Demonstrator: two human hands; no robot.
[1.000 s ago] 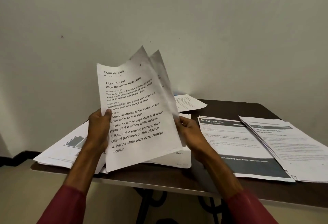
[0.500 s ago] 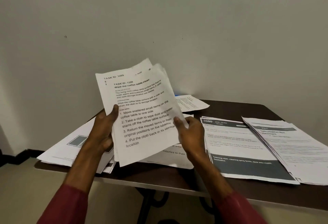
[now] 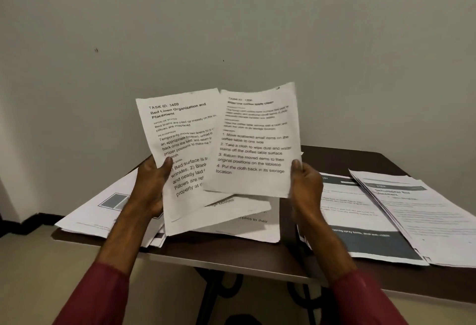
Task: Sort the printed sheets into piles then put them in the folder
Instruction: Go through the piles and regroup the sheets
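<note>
Above the near edge of the dark table (image 3: 291,257), the left hand (image 3: 152,185) pinches the bed-linen sheet (image 3: 180,131) at its left edge, thumb on the print and fingers curled behind. The right hand (image 3: 306,188) pinches the coffee-table sheet (image 3: 255,144) at its lower right edge in the same way. The two overlap in the air, the coffee-table sheet in front. Whether more sheets sit behind the bed-linen one cannot be told. This is thin, matte white paper, rectangular and slightly curled at the top corners. It likely weighs almost nothing, flops where unsupported and slides easily over other sheets, so a light mid-edge pinch suits it. A harder squeeze would crease it. On the table lie flat, loosely squared piles: a left pile (image 3: 103,211), a middle pile (image 3: 247,224), and two right piles (image 3: 360,216) with grey bands. No folder can be made out.
</note>
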